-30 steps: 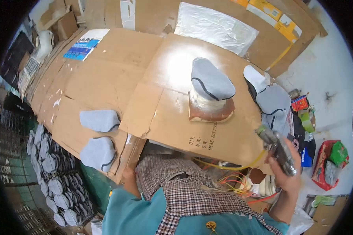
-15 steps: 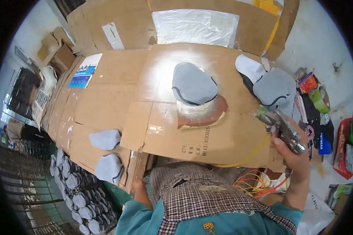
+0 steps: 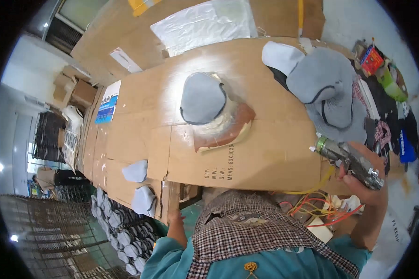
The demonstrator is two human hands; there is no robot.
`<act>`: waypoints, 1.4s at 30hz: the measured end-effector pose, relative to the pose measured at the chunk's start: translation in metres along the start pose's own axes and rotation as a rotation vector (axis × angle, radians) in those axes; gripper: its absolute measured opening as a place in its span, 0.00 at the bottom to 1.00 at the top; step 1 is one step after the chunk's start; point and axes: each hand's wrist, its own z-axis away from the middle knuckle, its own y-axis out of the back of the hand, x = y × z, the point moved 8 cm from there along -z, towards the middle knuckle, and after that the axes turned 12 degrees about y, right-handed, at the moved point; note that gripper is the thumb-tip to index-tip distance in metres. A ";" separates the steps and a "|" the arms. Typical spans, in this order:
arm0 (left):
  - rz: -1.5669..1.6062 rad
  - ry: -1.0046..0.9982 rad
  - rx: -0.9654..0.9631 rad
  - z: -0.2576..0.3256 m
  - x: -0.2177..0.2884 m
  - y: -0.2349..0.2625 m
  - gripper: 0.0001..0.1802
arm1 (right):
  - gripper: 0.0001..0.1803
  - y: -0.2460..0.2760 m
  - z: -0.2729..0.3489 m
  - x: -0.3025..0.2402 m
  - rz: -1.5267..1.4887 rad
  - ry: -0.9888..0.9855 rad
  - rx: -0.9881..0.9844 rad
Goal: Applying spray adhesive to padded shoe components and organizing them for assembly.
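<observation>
My right hand (image 3: 364,179) is wrapped round a metal spray gun (image 3: 351,160) with a green ring near its nozzle, held over the right edge of the cardboard-covered table. My left hand (image 3: 175,217) is low beside the table's front edge, its fingers mostly hidden. On the table's middle lies a rounded light grey fabric piece (image 3: 202,100), cap-like, with dark edging. It partly covers a reddish-brown patch (image 3: 233,128) with pale residue. To the right lie several overlapping similar grey pieces (image 3: 321,74) and a white one (image 3: 282,56).
Two grey pieces (image 3: 136,171) lie at the table's front left. Many more hang on a rack (image 3: 121,232) below. Yellow and orange hoses (image 3: 312,204) tangle under the right side. A cardboard screen (image 3: 274,18) stands behind, and cloths and packets (image 3: 381,69) crowd the far right.
My view has turned and tilted, so the table appears shifted left and slanted. The spray gun has drawn slightly farther from the grey pile, still in my right hand.
</observation>
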 end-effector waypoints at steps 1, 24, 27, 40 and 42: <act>-0.047 0.010 0.015 0.026 0.008 -0.013 0.24 | 0.30 0.002 0.003 0.001 0.052 0.025 -0.093; -0.272 0.063 -0.218 0.000 -0.005 -0.078 0.15 | 0.30 -0.032 0.015 -0.096 0.118 -0.008 0.095; -0.206 0.123 -0.204 0.039 -0.011 -0.062 0.15 | 0.30 -0.029 0.026 -0.093 0.155 -0.023 0.148; 0.040 0.104 -0.324 -0.018 -0.014 -0.061 0.26 | 0.31 -0.085 0.015 -0.146 0.329 0.054 -0.168; -0.029 0.077 -0.359 -0.014 -0.012 -0.074 0.24 | 0.33 -0.079 0.003 -0.147 0.237 0.067 -0.022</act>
